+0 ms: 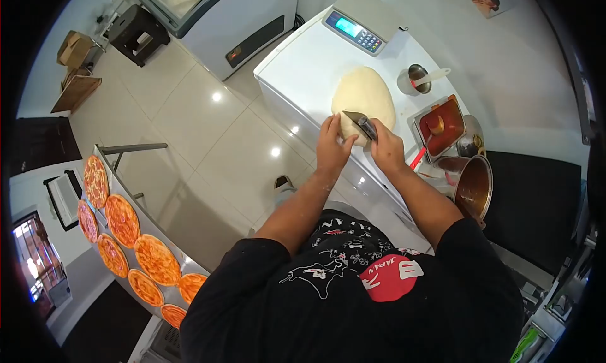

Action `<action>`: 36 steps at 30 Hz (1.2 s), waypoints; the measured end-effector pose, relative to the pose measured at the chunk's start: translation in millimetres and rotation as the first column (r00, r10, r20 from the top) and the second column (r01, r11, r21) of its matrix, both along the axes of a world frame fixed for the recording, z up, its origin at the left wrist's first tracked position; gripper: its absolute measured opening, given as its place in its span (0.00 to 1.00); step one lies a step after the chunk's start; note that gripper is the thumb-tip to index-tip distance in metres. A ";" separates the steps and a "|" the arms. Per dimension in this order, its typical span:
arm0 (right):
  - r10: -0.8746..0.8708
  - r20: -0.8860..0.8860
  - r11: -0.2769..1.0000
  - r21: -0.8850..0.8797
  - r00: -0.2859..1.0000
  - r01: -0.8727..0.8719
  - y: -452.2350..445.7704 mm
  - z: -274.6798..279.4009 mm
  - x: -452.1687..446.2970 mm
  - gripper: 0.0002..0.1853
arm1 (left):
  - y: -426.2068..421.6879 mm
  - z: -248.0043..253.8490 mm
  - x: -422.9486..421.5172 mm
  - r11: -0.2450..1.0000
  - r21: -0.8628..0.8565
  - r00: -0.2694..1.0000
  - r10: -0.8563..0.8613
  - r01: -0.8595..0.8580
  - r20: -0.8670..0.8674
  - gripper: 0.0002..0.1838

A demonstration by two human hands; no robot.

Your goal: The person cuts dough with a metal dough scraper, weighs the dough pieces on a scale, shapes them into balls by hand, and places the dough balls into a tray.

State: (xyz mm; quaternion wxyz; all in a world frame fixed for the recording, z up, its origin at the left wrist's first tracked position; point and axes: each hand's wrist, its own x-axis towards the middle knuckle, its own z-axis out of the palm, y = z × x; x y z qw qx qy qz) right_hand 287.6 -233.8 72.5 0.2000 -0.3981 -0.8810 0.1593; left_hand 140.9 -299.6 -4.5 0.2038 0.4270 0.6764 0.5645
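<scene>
On the white worktop (297,69) lies a large pale piece of dough (363,91). My right hand (386,147) is closed round the dark handle of a scraper (361,122), whose metal blade rests on the near part of the dough. My left hand (333,145) touches the near left side of the dough, its thumb and fingers round the edge. A digital scale (356,31) with a lit display stands beyond the dough.
Right of the dough stand a metal cup (418,79) with a brush, a tray of red sauce (449,126) with a ladle, and a large pot (475,186). Several sauced pizza bases (158,259) lie on a table at left. A dark stool (137,35) stands beyond.
</scene>
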 end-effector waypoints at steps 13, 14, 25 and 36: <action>0.147 0.331 0.988 -0.085 0.932 -0.126 17.0 7.6 -79.3 0.15 | 9.1 -24.4 -5.9 0.969 -0.231 0.995 0.096 -0.089 0.021 0.29; 0.157 0.372 0.982 -0.159 0.915 -0.104 24.4 11.8 -87.8 0.14 | 10.0 -25.9 -8.1 0.979 -0.175 0.994 0.094 -0.101 -0.047 0.27; 0.175 0.416 0.981 -0.146 0.892 -0.125 12.9 12.8 -24.6 0.13 | -13.1 -13.9 8.1 0.996 -0.070 0.940 -0.032 0.059 0.340 0.27; 0.071 0.372 0.960 -0.276 0.925 0.037 7.8 2.4 -12.9 0.20 | -32.2 -11.0 -47.4 0.980 0.058 0.647 -0.170 0.191 0.743 0.25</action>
